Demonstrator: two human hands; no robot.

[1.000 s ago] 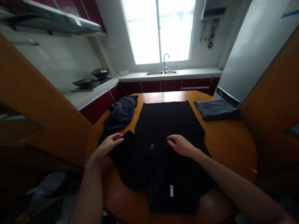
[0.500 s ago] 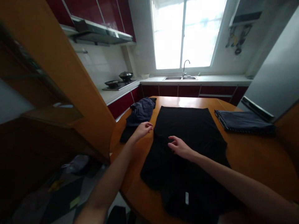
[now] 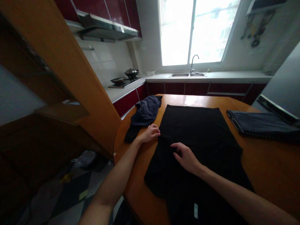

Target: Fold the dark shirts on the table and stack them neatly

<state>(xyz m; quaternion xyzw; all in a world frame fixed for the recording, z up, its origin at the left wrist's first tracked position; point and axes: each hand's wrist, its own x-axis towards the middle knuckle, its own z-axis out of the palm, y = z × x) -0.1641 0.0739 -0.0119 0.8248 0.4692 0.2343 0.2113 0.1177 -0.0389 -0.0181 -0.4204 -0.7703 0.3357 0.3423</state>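
A black T-shirt [image 3: 197,125] lies spread out on the wooden table, its hem towards the window and a small white label [image 3: 196,210] near the front. At the shirt's left edge, my left hand [image 3: 150,133] has its fingers curled together against the fabric, seemingly pinching it; the fingertips are partly hidden. Over the left middle of the shirt is my right hand [image 3: 186,156], thumb and index finger apart, holding nothing. Whether it touches the cloth I cannot tell.
A crumpled dark blue garment [image 3: 147,109] lies on the table [image 3: 136,162] at the left. Folded dark clothing [image 3: 264,123] sits at the right. Beyond are a stove with pans [image 3: 131,73], a sink [image 3: 179,75] and a window. A wooden cabinet [image 3: 93,84] stands left.
My left hand has come onto the shirt's left edge and its fingers have closed. My right hand has its thumb and index finger wider apart. The view has shifted slightly.
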